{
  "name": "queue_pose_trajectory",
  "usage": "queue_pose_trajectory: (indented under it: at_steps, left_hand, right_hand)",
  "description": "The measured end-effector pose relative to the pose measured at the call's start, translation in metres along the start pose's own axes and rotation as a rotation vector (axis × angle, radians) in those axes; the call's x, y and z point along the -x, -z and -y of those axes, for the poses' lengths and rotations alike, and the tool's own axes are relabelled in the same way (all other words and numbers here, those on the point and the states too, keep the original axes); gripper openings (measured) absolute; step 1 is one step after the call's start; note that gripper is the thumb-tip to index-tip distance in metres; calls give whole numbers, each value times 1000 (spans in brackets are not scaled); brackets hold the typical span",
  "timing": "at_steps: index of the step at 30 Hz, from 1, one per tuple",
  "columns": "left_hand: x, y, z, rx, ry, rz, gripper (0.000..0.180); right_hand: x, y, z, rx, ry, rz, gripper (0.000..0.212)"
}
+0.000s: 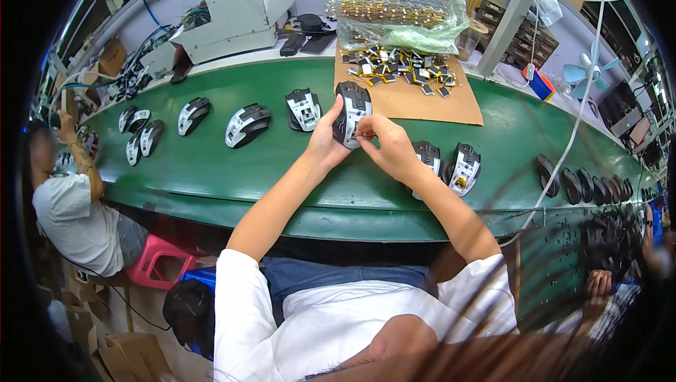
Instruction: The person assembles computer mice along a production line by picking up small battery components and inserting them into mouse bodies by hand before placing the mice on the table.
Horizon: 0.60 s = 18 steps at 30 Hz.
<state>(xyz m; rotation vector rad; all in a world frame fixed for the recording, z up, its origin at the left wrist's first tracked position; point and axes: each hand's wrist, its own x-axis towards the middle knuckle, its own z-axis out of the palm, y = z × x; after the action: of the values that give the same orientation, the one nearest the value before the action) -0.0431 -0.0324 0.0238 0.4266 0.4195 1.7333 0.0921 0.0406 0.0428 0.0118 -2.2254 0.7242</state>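
My left hand (pixel 325 144) is closed around a black and silver computer mouse (pixel 355 100), held up over the green work surface. The fingers of my right hand (pixel 391 148) are pinched at the lower end of this mouse. Whatever they grip there is too small to make out. Just left of my left hand lies another mouse (pixel 303 109) with its pale inner part exposed. Below and right of my right hand rest two more: one partly covered by the hand, and an open one (pixel 465 169) with a yellow piece inside.
Small wired battery packs (pixel 398 69) are heaped on a cardboard sheet (pixel 443 104), behind a bubble-wrapped bundle (pixel 394 9). Several mice (pixel 248 126) line the left; dark mouse shells (pixel 584 185) line the right. A white cable (pixel 572 135) crosses the right side. A co-worker (pixel 77 206) sits left.
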Motion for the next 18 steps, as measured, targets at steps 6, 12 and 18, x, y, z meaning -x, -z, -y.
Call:
queue_pose_trajectory:
  at_steps: [6,12,18]
  left_hand:
    - [-1,5,0,50,-28,9,38]
    - [-1,3,-3,127,-98,-79,37]
    - [1,3,-5,77,-131,-34,36]
  right_hand:
    - [-4,1,6,149,165,12,20]
    - [1,-12,9,184,221,-110,18]
    - [3,-18,11,23,50,-119,21]
